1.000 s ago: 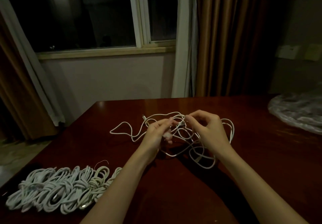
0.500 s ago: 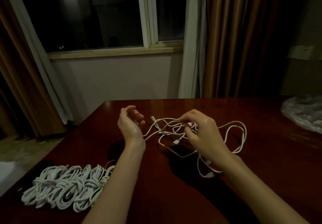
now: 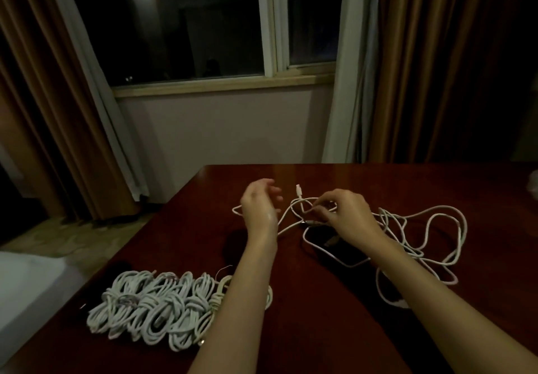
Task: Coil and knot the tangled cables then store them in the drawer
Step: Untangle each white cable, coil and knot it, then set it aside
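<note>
Dark window glass (image 3: 180,24) fills the wall ahead of me, with brown curtains (image 3: 436,68) hanging on both sides and a pale sill beneath it. Below that runs the glossy dark-red table (image 3: 334,330) I am working at, its far edge close to the wall.

On the near left of the table lies a row of coiled white cables (image 3: 154,312), bundle against bundle, each one knotted round its middle. My left forearm crosses above the right end of that row and hides part of the last bundle. At the far right edge of the view a pale crinkled thing sits on the table, too cut off for me to say what it is.

My tangled cable (image 3: 431,228) sprawls over the middle and right of the table in loose white loops, well apart from the finished bundles. One plug end sticks up between my two hands. My right forearm lies over the near loops and covers where they cross.

My left hand (image 3: 259,207) is raised above the table, palm turned inward, fingers loosely curled and spread. A strand passes behind it at the wrist side, but I cannot tell whether it touches my skin; the fingers themselves hold nothing that I can see.

My right hand (image 3: 346,213) is curled over the knot of strands near the plug end, thumb and forefinger pinching a strand of the tangled cable, the other fingers bent in beside them.
</note>
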The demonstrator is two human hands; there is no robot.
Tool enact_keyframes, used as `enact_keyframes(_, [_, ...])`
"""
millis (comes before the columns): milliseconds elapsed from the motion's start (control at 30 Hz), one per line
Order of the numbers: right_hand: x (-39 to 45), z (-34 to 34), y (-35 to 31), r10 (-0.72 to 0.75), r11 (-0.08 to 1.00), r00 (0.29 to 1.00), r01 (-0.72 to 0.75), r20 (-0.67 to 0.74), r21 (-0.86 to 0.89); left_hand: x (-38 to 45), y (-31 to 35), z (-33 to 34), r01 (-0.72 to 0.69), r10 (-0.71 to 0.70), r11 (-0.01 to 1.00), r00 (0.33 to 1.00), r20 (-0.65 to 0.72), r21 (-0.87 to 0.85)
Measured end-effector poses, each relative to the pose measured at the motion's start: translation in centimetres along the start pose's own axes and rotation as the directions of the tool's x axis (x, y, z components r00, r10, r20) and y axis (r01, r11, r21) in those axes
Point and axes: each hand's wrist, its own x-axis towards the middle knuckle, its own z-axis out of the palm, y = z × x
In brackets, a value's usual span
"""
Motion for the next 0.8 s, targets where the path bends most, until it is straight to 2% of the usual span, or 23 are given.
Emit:
enact_keyframes(67, [-0.4,-0.6,0.0,0.004,0.992,0.998,0.003,-0.058,0.123,-0.4,-1.1,0.2,-0.096,0.039,0.919,0.987,0.153,0.382])
enact_keyframes(133, [-0.8,-0.9,0.2,0.030,0.967,0.997,-0.010,-0.076,0.253,-0.8,-2.2,0.1,-0.216,0.064,0.760,0.963,0.261,0.613])
enact_keyframes(200, [-1.3,-1.4,0.4,0.056,0.930,0.996,-0.027,-0.068,0.366,-1.1,-2.7,0.2,-0.336,0.143,0.703,0.930,0.337,0.627])
enact_keyframes(300, [-2.0,-2.3,0.5,0.060,0.872,0.995,-0.012,-0.083,0.489,-1.4,-3.0,0.4,-0.545,0.278,0.607,0.827,0.489,0.578])
enact_keyframes(367, [-2.4,-3.2,0.7,0.063,0.842,0.992,0.007,-0.113,0.539,-1.5,-3.2,0.5,-0.631,0.344,0.557,0.767,0.542,0.540])
enact_keyframes(400, [-2.7,-3.6,0.9,0.069,0.836,0.989,0.013,-0.128,0.549,-1.7,-3.1,0.6,-0.655,0.378,0.552,0.749,0.545,0.516])
enact_keyframes(433, [-2.9,-4.1,1.0,0.078,0.833,0.986,0.016,-0.145,0.553,-1.8,-2.9,0.7,-0.654,0.387,0.591,0.744,0.545,0.473])
enact_keyframes(467, [-3.2,-4.4,1.2,0.090,0.832,0.983,0.015,-0.161,0.554,-2.0,-2.5,0.9,-0.604,0.353,0.690,0.762,0.543,0.399])
enact_keyframes(533, [-3.7,-5.1,1.5,0.115,0.828,0.978,0.004,-0.176,0.560,-2.6,-1.6,1.5,-0.356,0.206,0.920,0.794,0.571,0.162])
enact_keyframes(600, [-4.1,-5.7,1.7,0.125,0.779,0.981,-0.003,-0.150,0.627,-3.4,-1.0,2.1,-0.051,0.043,0.999,0.794,0.606,-0.003])
enact_keyframes(700, [-4.7,-6.3,2.0,0.123,0.688,0.988,-0.019,-0.090,0.725,-4.1,-0.7,2.5,0.338,-0.145,0.925,0.733,0.664,-0.171])
enact_keyframes(800, [-5.2,-6.4,2.1,0.161,0.656,0.979,-0.011,-0.126,0.754,-4.4,-0.8,2.7,0.536,-0.220,0.815,0.638,0.738,-0.221])
